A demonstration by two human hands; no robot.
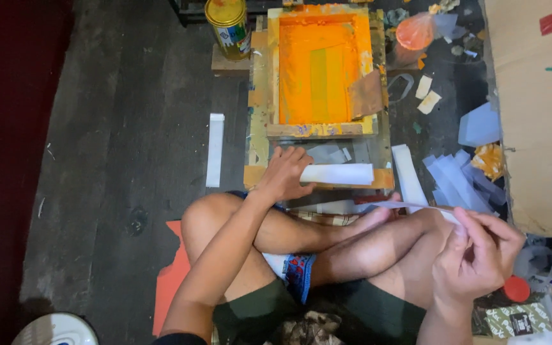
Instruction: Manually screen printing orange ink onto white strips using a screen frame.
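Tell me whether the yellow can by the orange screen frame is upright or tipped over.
Upright. The yellow can stands on its base on a small wooden block, left of the frame, its round top facing the camera.

yellow paint can (pixel 227 25) upright at top, left of the frame | orange bag (pixel 414 32) top right | pile of pale blue strips (pixel 458 179) on the floor | cardboard sheet (pixel 538 108) at the right edge | red cap (pixel 516 289) bottom right | white strip (pixel 214 149) lying alone on the dark floor (pixel 110 147)
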